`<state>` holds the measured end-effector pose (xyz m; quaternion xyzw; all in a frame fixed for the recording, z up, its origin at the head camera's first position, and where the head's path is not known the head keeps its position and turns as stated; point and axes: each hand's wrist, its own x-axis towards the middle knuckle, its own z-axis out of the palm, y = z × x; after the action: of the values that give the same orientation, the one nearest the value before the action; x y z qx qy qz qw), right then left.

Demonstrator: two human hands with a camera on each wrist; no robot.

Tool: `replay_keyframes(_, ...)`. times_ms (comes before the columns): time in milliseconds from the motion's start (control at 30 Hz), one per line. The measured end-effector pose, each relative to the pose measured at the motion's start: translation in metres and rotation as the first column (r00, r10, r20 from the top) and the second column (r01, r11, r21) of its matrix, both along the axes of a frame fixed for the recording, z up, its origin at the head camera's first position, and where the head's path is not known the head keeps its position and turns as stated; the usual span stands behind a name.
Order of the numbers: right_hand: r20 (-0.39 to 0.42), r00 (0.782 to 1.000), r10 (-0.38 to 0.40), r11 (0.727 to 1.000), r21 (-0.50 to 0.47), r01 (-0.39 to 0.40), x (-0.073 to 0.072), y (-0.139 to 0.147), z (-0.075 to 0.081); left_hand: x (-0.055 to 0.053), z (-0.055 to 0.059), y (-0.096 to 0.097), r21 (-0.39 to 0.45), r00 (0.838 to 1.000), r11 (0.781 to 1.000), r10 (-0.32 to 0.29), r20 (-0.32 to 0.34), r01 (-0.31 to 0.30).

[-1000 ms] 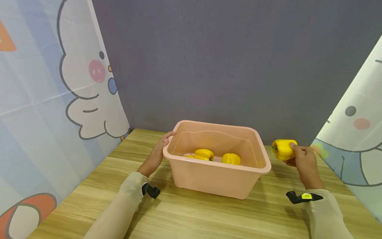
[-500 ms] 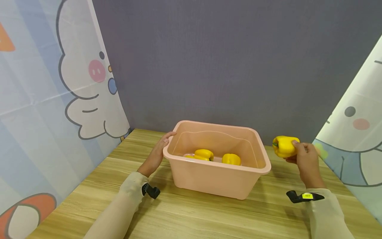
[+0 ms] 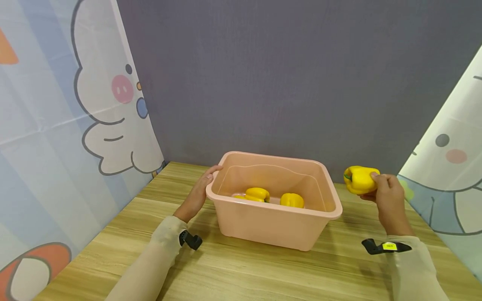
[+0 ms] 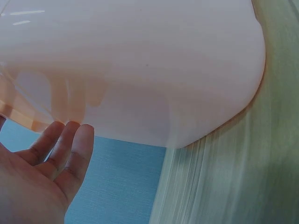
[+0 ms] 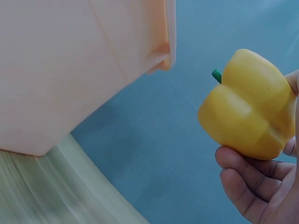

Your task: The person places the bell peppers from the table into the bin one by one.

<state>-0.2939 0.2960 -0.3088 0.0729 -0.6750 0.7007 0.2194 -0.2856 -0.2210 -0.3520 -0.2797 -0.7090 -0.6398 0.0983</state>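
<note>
A yellow bell pepper with a green stem is raised off the table to the right of a pink plastic bin. My right hand holds it from its blunt end, thumb on one side and fingers beneath, as the right wrist view shows. At the bin's left end, my left hand holds the rim; in the left wrist view several fingertips touch the outer wall below it. Inside the bin lie a yellow bell pepper and another yellow pepper further left, both partly hidden by the front wall.
The bin stands on a wood-grain table. A dark grey panel rises behind it. Cartoon-print cloths hang at both sides, the left cloth and the right cloth.
My right hand has lifted the bell pepper a little higher, with a slight shift to the right. The left hand, the bin and the peppers inside it look unmoved.
</note>
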Motion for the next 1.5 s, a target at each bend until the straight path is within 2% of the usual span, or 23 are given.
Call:
replay_keyframes(300, -0.031, 0.999, 0.014, 0.999, -0.028, -0.015, 0.003, -0.008, 0.007, 0.0, 0.0, 0.001, -0.016, 1.0, 1.0, 0.018, 0.001, -0.018)
replay_keyframes(533, -0.053, 0.998, 0.02, 0.999, -0.037, -0.022, 0.007, -0.013, 0.013, 0.0, 0.0, 0.001, -0.002, 1.0, 1.0, -0.001, 0.004, 0.001)
replay_keyframes(900, -0.075, 0.996, 0.038, 0.995, -0.087, -0.045, 0.01, -0.02, 0.02, 0.0, -0.001, 0.001, -0.014, 1.0, 1.0, 0.026, 0.006, -0.025)
replay_keyframes(1500, -0.113, 0.993, 0.039, 0.996, -0.073, -0.047, 0.021, -0.038, 0.037, 0.001, 0.001, 0.001, -0.019, 0.999, 0.999, 0.035, -0.001, -0.035)
